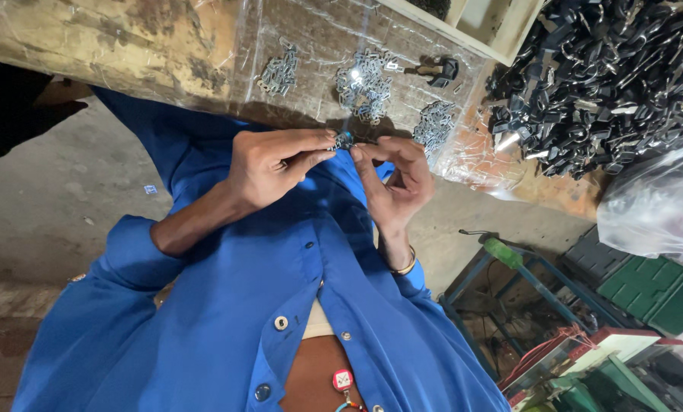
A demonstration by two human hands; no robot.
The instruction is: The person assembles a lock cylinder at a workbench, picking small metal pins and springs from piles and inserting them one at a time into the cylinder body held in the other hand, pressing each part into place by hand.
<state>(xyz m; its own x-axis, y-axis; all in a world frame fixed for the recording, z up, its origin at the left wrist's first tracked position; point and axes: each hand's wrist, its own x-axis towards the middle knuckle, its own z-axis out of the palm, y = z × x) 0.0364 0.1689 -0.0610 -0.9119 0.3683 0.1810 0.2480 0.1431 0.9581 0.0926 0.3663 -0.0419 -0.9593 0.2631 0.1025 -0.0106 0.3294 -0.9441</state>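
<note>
Blue shirt point(280, 305) fills the foreground. Above it, left hand point(269, 164) and right hand point(395, 179) both pinch one small metal clip point(344, 140) near the bench edge point(128, 84). Judgement: keep fingertip pressure even and the piece square while mating it.

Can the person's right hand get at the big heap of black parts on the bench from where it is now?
Probably yes. The right hand pinches a small metal piece with the left hand, so it is busy, but nothing stands between it and the heap of black parts.
</note>
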